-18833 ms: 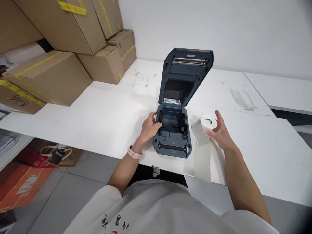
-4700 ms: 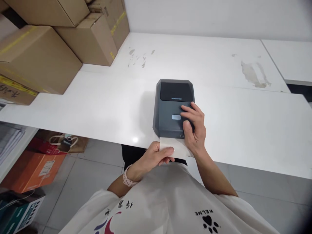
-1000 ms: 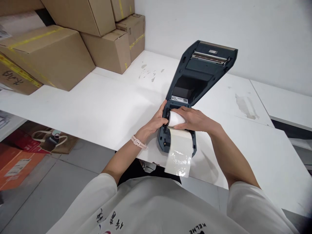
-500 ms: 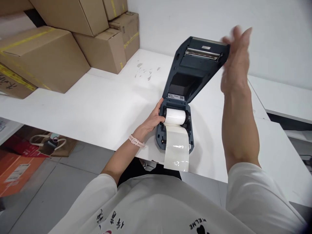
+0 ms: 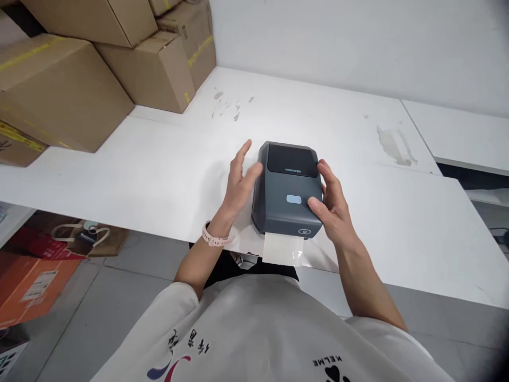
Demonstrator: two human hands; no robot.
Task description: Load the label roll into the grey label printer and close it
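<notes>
A dark grey label printer (image 5: 278,188) rests on the white table with its lid down. From its front slot a strip of blank labels (image 5: 283,249) hangs past the table edge. My left hand (image 5: 239,183) is just left of the printer, thumb and fingers spread, holding nothing; its thumb tip is close to the lid's side. On the opposite side, my right hand (image 5: 334,207) grips the printer's right edge, thumb on the top near the light blue button (image 5: 294,199) and fingers along the side. The label roll inside is hidden by the lid.
Cardboard boxes (image 5: 151,74) are stacked at the back left of the table (image 5: 167,175), against a white wall. Below left, an orange box (image 5: 35,286) and a paper bag (image 5: 113,239) are on the floor. A lower shelf (image 5: 487,196) shows at right.
The printer's raised lid has come down over the label roll. My right hand moved down from the lid's top to the printer's right side; my left hand has come off the body.
</notes>
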